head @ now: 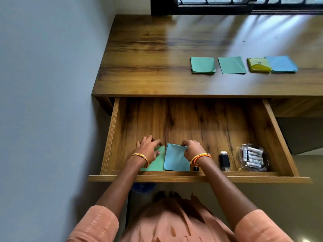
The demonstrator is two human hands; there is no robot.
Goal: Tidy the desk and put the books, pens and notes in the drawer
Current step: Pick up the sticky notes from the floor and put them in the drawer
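Right hand (191,151) pinches blue note (176,158); left hand (148,146), apparently spread, on green note (154,164)

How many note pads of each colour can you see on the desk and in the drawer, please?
Green: 3, two on the desk, one in the drawer under the left hand
Blue: 2, one on the desk, one in the drawer held by the right hand
Yellow: 1, on the desk
Total: 6
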